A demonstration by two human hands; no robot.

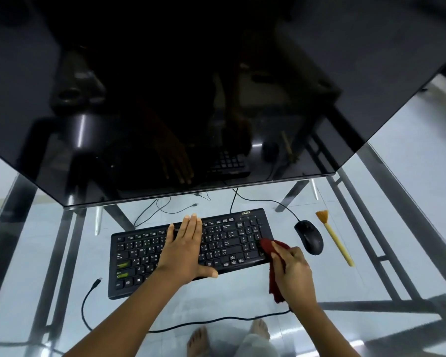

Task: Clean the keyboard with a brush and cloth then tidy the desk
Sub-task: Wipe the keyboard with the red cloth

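Observation:
A black keyboard lies on the glass desk in front of a big dark monitor. My left hand rests flat on the middle keys, fingers together, holding nothing. My right hand grips a dark red cloth and presses one end of it against the keyboard's right edge by the number pad; the rest of the cloth hangs down below my hand. A brush with a pale wooden handle and orange bristles lies on the glass to the right of the mouse.
A black wired mouse sits between keyboard and brush. The monitor overhangs the desk's back. A loose black USB cable curls at the front left. Metal desk frame bars show through the glass, as do my bare feet.

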